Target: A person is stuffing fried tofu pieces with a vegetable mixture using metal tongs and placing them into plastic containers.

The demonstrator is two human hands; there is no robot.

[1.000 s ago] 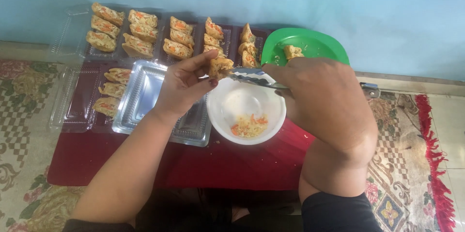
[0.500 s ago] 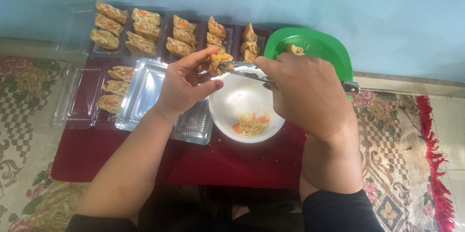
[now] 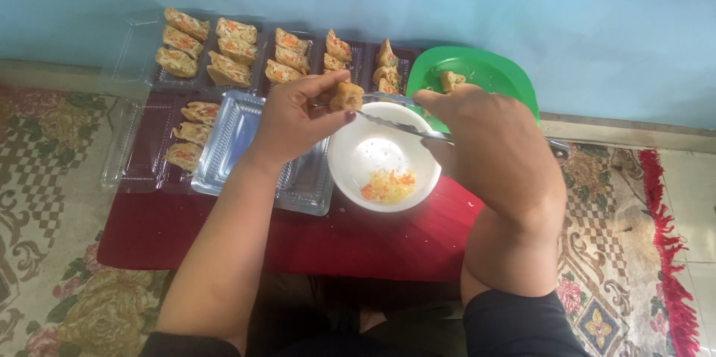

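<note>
- Both hands are sitting closer to the camera than half a second ago, and more of the red table [image 3: 224,238] is showing below them.
- Clear plastic trays [image 3: 224,58] along the wall are holding rows of filled rolls [image 3: 231,30]; an open tray [image 3: 246,141] is lying beside the bowl.
- Green plate [image 3: 492,73] is carrying one piece.
- White bowl [image 3: 384,155] is holding a little shredded filling [image 3: 388,185].
- Left hand [image 3: 294,122] is pinching a fried roll [image 3: 347,96] over the bowl's rim.
- Right hand [image 3: 492,148] is gripping a metal utensil [image 3: 403,127], its tip touching that roll.
</note>
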